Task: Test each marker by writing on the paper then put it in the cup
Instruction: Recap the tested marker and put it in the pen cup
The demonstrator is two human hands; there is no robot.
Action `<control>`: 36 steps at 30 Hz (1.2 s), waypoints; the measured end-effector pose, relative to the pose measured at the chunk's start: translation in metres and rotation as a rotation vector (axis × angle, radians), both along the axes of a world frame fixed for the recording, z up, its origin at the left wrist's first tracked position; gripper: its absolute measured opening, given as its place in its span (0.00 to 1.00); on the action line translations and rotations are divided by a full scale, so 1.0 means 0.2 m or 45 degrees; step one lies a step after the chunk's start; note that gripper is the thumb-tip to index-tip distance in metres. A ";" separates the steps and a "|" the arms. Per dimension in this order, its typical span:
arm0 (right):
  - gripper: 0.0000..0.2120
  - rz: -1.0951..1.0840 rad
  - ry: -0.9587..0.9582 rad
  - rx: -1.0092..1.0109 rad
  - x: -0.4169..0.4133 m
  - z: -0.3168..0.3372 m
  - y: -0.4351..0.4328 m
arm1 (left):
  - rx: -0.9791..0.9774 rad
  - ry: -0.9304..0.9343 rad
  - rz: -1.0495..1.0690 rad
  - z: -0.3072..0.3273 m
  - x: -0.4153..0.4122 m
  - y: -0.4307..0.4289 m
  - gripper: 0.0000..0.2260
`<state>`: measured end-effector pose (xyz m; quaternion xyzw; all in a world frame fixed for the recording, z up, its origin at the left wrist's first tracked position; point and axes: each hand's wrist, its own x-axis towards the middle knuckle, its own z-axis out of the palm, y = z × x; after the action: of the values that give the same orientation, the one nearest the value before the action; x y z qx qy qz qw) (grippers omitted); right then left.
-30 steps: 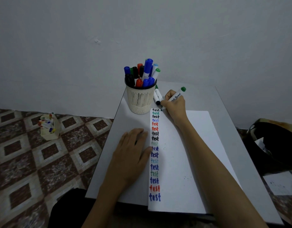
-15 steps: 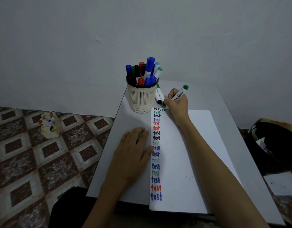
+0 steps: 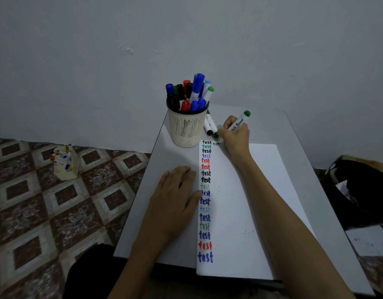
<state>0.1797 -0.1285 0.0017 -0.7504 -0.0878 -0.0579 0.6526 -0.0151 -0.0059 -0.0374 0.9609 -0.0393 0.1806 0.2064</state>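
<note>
1. We see the cup (image 3: 187,130) standing on the desk (image 3: 272,124), packed with capped pens in blue, black, red and green.
2. Just right of the cup, the right hand (image 3: 234,137) grips a green marker (image 3: 239,123), fingers curled round its barrel. Its green end points up and away from the cup.
3. The marker's tip is hidden under the fingers at the top edge of the paper (image 3: 251,201), where green letters start beside a column of "test" words.
4. 2 spare markers (image 3: 210,126) lie between the cup and that hand.
5. Nearer us than the cup, the left hand (image 3: 175,201) lies flat with fingers straight, its thumb at the paper's left edge.
6. Well left of the cup, a box (image 3: 64,162) of pens sits on the floor (image 3: 35,212).
</note>
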 end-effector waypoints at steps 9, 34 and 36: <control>0.17 -0.048 -0.010 0.050 0.00 0.00 -0.01 | 0.003 -0.015 0.001 0.00 0.00 0.00 0.25; 0.19 -0.071 0.295 0.761 0.02 0.04 -0.06 | -0.252 -0.132 0.126 0.02 -0.01 0.02 0.26; 0.20 -0.055 0.307 0.722 0.01 0.06 -0.08 | -0.230 -0.156 0.246 0.02 -0.02 0.03 0.22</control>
<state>0.1817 -0.1450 0.0128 -0.5417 0.0259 -0.0046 0.8402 -0.0183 0.0007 -0.0336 0.9248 0.0571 0.2609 0.2709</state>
